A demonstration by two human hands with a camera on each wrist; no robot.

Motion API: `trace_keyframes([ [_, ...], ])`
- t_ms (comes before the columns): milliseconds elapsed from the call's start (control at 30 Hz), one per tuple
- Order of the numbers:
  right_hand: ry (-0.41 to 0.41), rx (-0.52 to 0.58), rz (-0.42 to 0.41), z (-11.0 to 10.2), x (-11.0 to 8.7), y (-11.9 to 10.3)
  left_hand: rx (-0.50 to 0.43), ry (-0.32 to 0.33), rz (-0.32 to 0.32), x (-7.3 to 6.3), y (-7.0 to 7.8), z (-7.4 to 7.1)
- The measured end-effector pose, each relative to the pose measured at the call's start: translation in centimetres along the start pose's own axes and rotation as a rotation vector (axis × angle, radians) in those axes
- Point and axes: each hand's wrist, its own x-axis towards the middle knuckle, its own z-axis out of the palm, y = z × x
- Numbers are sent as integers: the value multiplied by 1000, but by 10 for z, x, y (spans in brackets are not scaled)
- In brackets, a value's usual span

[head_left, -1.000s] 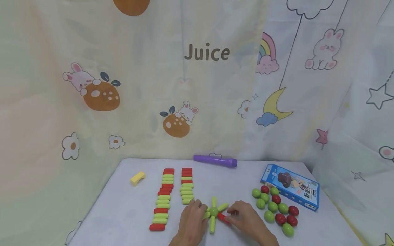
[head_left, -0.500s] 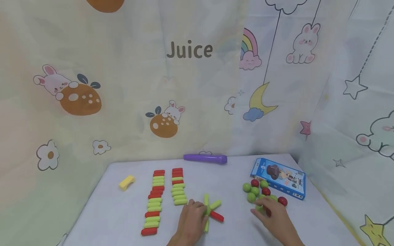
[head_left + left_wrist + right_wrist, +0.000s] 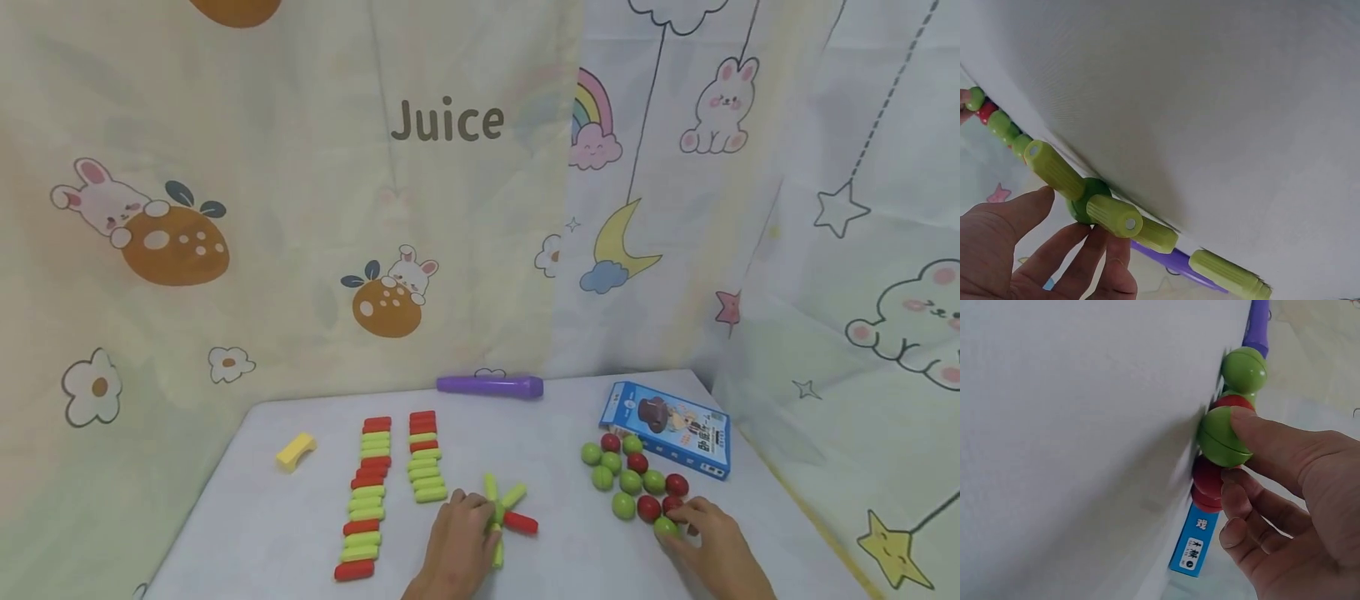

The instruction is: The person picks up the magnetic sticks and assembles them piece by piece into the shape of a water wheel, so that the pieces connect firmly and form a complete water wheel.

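My left hand [image 3: 456, 537] holds a star of light-green sticks around a green ball [image 3: 497, 512]. A red stick [image 3: 521, 522] juts from its right side. In the left wrist view, the thumb touches one green stick [image 3: 1054, 170] and the fingers lie under the ball, hiding part of the star. Over at the right, my right hand [image 3: 716, 546] pinches a green ball [image 3: 1222, 437] at the near end of a cluster of red and green balls [image 3: 623, 505]. Its thumb is on one side of the ball, with the index finger opposite.
Two columns of red and green sticks [image 3: 367, 503] lie left of the star. A yellow arched block [image 3: 296, 452] sits farther left. At the back lies a purple microphone-shaped tube [image 3: 490, 386]. Behind the balls is a blue picture box [image 3: 675, 429].
My right hand has left the red stick, moved right to the balls and closed on the nearest green one. The left hand stays at the star. The head view has swung slightly right.
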Motion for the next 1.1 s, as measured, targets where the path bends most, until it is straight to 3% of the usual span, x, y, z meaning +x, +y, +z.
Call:
trace_keyframes([
  [233, -63, 16, 47, 5, -1, -3, 13, -30, -18, 0, 1, -1],
  [367, -5, 50, -20, 7, -10, -22, 24, -42, -15, 0, 1, 0],
  [500, 43, 198, -127, 17, -14, -50, 30, -54, -22, 1, 2, 0],
  [733, -106, 444, -339, 53, 0, -85, 30, -47, -37, 3, 4, -2],
  [867, -132, 468, -388, 67, 8, -96, 30, -38, -37, 2, 4, -3],
  [1100, -129, 465, -400, 72, 10, -98, 29, -35, -32, 0, 3, -2],
])
